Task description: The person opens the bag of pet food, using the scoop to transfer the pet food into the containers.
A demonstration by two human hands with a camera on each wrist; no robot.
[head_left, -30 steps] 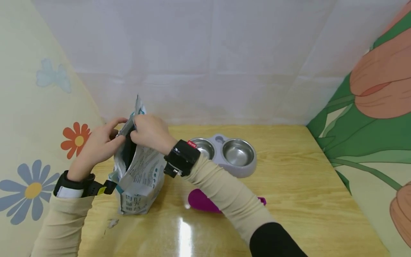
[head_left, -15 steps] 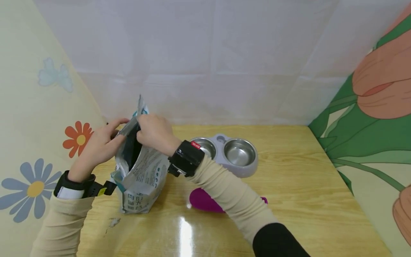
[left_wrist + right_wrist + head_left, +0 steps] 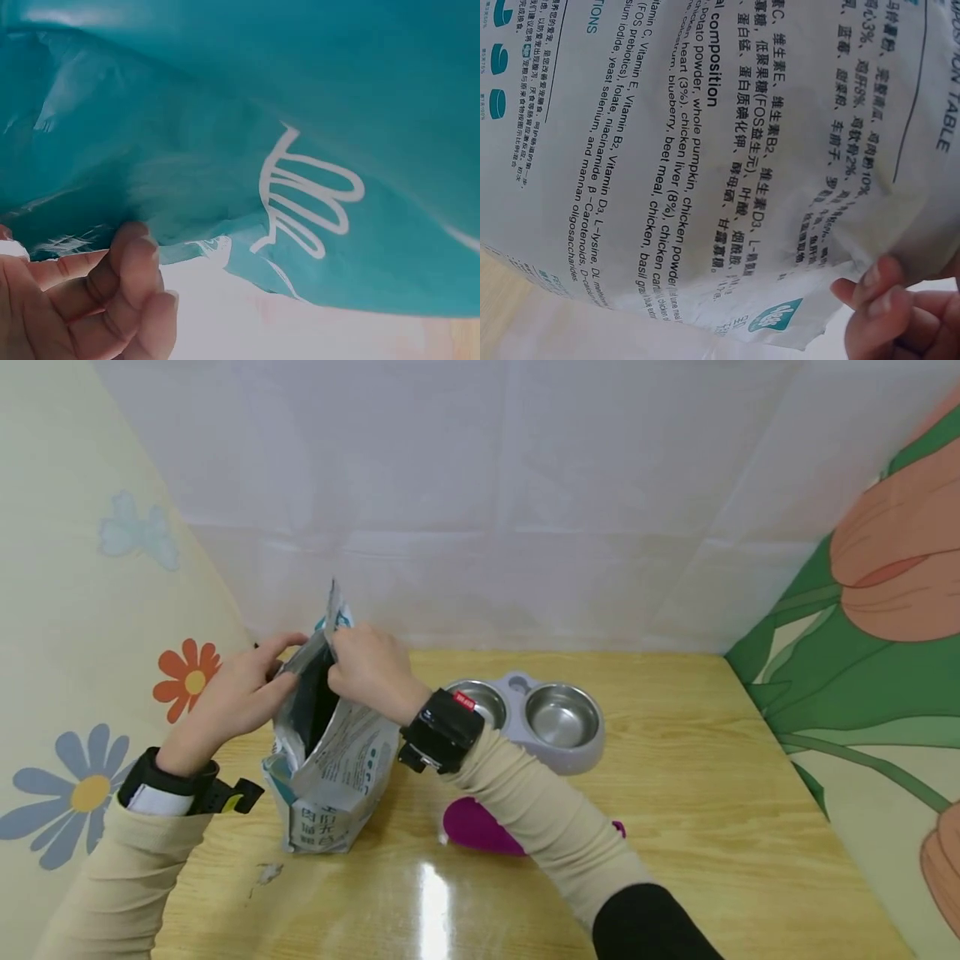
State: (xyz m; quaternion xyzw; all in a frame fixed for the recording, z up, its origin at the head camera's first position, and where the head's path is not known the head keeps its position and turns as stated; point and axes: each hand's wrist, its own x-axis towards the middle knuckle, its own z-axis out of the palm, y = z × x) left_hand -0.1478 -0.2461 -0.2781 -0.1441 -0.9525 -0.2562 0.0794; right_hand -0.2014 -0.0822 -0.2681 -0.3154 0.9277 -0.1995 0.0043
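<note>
A pet food bag (image 3: 330, 802), printed white on one side and teal on the other, stands upright on the left part of the table with its mouth parted. My left hand (image 3: 243, 693) pinches the left edge of the mouth between thumb and fingers. The right hand (image 3: 375, 672) grips the opposite edge, its fingers curled over the rim. Between them the dark inside of the bag shows; its contents are hidden. Teal film (image 3: 187, 150) fills the left wrist view, and the printed ingredient panel (image 3: 667, 172) fills the right wrist view.
A grey double feeding stand (image 3: 558, 756) with two steel bowls stands right of the bag. A magenta scoop (image 3: 480, 828) lies nearer, partly hidden under the right forearm. A white sheet (image 3: 487, 527) hangs behind the wooden table (image 3: 712, 827), and painted panels flank it.
The right hand has drawn slightly right with its edge of the bag, so the mouth gapes wider and more of the dark inside shows. The left hand keeps its grip.
</note>
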